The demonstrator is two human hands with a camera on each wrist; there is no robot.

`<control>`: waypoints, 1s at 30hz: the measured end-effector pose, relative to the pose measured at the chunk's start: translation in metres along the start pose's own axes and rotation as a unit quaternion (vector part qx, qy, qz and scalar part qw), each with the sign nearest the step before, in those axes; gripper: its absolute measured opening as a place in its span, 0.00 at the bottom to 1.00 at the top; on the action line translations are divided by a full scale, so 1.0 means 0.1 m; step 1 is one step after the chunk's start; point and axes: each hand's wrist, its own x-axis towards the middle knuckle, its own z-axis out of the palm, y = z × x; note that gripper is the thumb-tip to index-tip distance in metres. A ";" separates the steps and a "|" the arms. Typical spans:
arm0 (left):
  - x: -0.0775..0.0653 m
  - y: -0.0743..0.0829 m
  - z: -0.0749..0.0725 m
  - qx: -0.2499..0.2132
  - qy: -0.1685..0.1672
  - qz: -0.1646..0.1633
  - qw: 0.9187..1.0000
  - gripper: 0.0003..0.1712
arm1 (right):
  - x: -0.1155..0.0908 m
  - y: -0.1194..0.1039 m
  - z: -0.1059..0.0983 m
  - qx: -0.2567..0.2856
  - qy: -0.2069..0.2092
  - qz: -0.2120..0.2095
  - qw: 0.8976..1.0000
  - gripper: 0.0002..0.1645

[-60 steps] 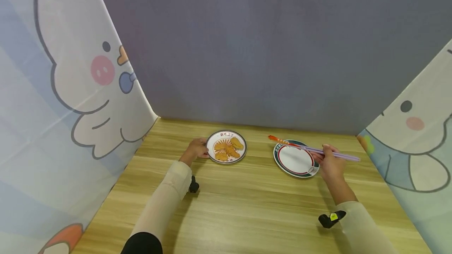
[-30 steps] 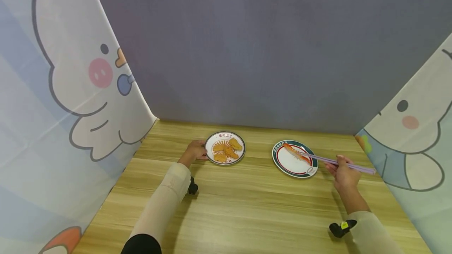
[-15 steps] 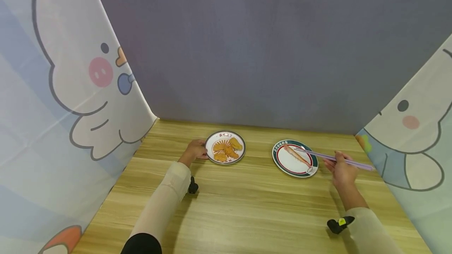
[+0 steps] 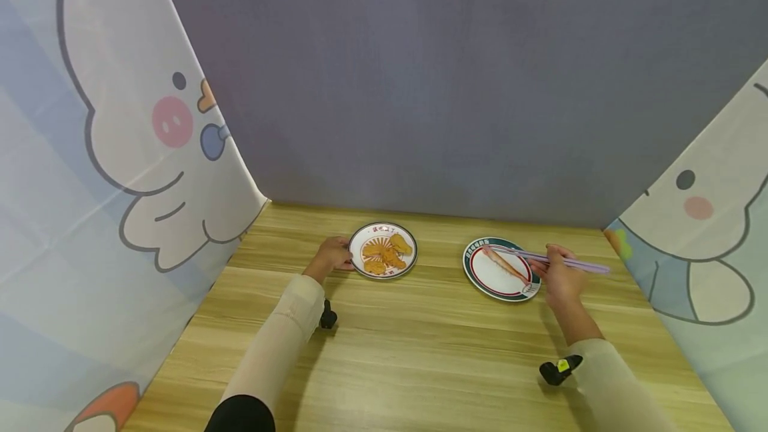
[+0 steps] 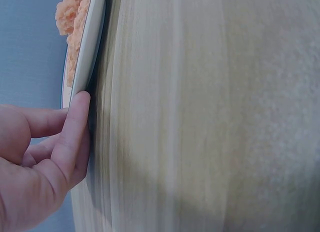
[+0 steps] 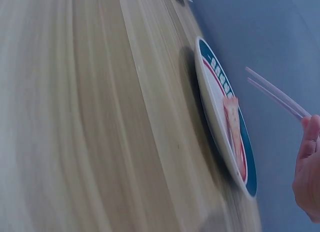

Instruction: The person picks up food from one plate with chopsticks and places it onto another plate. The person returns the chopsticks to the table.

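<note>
My left hand (image 4: 331,257) pinches the left rim of a small white plate (image 4: 361,244) bearing several golden fried chicken pieces (image 4: 392,257). In the left wrist view, the thumb lies on one side of the rim and the fingers (image 5: 75,127) on the other. My right hand (image 4: 563,283) holds a pair of lilac chopsticks (image 4: 583,265), pointing left over a green-rimmed plate (image 4: 491,277). On that plate lies a long, thin orange-red and white piece of food (image 4: 507,265), perhaps a crab leg. The right wrist view has the chopstick tips above it, touching nothing.
Both plates stand toward the back of a wood-grain table (image 4: 420,352). A grey backdrop (image 4: 432,85) rises behind it, with cartoon-printed panels (image 4: 150,219) at both sides. Black wrist-worn cameras (image 4: 328,315) sit on the sleeves.
The chopsticks lowered the long food piece onto the green-rimmed plate and let it go. Since then my right hand has come back left and slightly away from me. My left hand stays put.
</note>
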 end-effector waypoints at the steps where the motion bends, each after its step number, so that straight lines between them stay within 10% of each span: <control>1: 0.00 0.00 0.00 0.001 0.000 0.000 1.000 0.31 | -0.01 0.02 0.03 -0.003 -0.003 -0.004 1.000 0.04; 30: -0.02 0.00 0.01 -0.001 0.003 0.003 1.000 0.33 | -0.24 0.46 0.69 -0.054 -0.110 -0.021 0.992 0.16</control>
